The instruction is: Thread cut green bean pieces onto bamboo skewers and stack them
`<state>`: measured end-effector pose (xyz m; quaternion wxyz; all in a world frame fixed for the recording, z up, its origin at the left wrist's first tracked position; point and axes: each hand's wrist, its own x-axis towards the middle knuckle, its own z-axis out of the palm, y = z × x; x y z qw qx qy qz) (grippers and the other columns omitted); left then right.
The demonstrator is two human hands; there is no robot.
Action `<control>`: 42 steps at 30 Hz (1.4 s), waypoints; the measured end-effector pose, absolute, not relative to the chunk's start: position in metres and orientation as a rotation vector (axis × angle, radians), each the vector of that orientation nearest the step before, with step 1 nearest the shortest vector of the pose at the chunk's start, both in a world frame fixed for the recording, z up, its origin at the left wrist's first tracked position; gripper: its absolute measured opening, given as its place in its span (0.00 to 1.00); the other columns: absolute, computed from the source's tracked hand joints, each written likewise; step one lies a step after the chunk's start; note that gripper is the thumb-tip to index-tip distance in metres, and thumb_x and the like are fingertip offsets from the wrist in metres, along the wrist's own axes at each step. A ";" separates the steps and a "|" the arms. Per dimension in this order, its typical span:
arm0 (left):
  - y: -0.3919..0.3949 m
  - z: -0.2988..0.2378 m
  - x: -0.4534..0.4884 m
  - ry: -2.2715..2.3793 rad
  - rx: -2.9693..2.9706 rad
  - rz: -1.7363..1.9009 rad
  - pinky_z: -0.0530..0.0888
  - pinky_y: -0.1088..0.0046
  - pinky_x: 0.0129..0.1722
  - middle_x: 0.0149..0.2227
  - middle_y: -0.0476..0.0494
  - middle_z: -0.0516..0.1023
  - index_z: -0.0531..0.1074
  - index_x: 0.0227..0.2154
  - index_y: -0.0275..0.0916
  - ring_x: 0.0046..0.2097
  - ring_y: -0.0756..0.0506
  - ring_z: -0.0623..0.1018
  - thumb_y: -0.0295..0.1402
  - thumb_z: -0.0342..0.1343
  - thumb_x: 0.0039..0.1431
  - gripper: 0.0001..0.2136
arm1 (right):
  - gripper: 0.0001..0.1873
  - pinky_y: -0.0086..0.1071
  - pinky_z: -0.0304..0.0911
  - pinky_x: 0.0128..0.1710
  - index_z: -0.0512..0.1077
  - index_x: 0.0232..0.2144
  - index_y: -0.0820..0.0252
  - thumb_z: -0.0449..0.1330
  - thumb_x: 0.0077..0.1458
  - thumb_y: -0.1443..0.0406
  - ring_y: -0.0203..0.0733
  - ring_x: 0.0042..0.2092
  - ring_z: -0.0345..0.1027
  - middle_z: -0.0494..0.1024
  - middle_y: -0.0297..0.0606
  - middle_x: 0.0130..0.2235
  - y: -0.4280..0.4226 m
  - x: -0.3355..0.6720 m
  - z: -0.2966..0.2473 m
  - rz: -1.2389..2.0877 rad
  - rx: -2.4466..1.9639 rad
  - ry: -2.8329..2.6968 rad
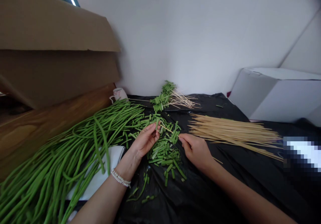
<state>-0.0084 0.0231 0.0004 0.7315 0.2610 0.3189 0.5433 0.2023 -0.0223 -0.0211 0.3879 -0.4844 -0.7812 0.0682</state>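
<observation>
My left hand (146, 138) pinches a short cut piece of green bean (157, 123) above a heap of cut bean pieces (164, 148) on black plastic sheeting (200, 190). My right hand (195, 148) is closed on a thin bamboo skewer (167, 129), whose tip points at the bean piece in my left hand. A beaded bracelet (120, 178) sits on my left wrist.
A big heap of uncut long green beans (62, 160) spreads to the left over a white cloth (114, 155). Loose bamboo skewers (233, 132) lie to the right. Finished bean skewers (167, 98) rest by the wall. Cardboard boxes (55, 50) stand left, a white box (276, 93) right.
</observation>
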 end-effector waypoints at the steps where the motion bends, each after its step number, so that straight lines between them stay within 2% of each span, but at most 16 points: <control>1: 0.023 0.000 -0.008 0.703 0.574 1.197 0.73 0.85 0.29 0.30 0.46 0.76 0.77 0.36 0.33 0.28 0.56 0.73 0.24 0.61 0.53 0.06 | 0.14 0.29 0.62 0.37 0.74 0.39 0.57 0.48 0.62 0.64 0.38 0.34 0.73 0.80 0.36 0.36 -0.022 0.202 -0.021 0.175 -1.233 -1.992; 9: 0.023 0.000 -0.007 0.738 0.560 1.227 0.73 0.84 0.28 0.31 0.46 0.77 0.77 0.33 0.32 0.30 0.55 0.75 0.21 0.62 0.50 0.06 | 0.14 0.29 0.62 0.39 0.74 0.39 0.57 0.48 0.62 0.65 0.38 0.36 0.73 0.80 0.36 0.37 -0.023 0.202 -0.021 0.167 -1.229 -2.001; 18: 0.022 0.001 -0.008 0.812 0.557 1.244 0.73 0.83 0.27 0.28 0.47 0.77 0.77 0.32 0.34 0.27 0.55 0.74 0.20 0.62 0.49 0.07 | 0.14 0.30 0.63 0.41 0.74 0.39 0.56 0.48 0.61 0.65 0.39 0.39 0.73 0.80 0.37 0.38 -0.022 0.202 -0.022 0.145 -1.248 -2.022; 29: 0.023 -0.002 -0.007 0.933 0.689 1.288 0.73 0.83 0.28 0.25 0.48 0.78 0.78 0.29 0.32 0.26 0.56 0.73 0.22 0.67 0.42 0.08 | 0.14 0.29 0.64 0.43 0.74 0.37 0.56 0.48 0.61 0.66 0.40 0.41 0.73 0.80 0.39 0.40 -0.023 0.199 -0.028 0.190 -1.240 -2.041; 33: 0.022 -0.001 -0.008 0.927 0.686 1.283 0.72 0.84 0.27 0.25 0.49 0.77 0.77 0.27 0.33 0.26 0.56 0.74 0.23 0.68 0.42 0.08 | 0.14 0.30 0.63 0.43 0.74 0.38 0.56 0.48 0.61 0.66 0.40 0.41 0.73 0.79 0.38 0.39 -0.022 0.199 -0.027 0.187 -1.237 -2.044; 42: 0.023 0.002 -0.012 0.876 0.632 1.151 0.72 0.83 0.26 0.25 0.47 0.76 0.76 0.27 0.31 0.26 0.55 0.74 0.20 0.65 0.45 0.05 | 0.14 0.29 0.63 0.41 0.74 0.37 0.57 0.47 0.61 0.67 0.39 0.39 0.73 0.79 0.39 0.38 -0.024 0.198 -0.029 0.166 -1.193 -2.029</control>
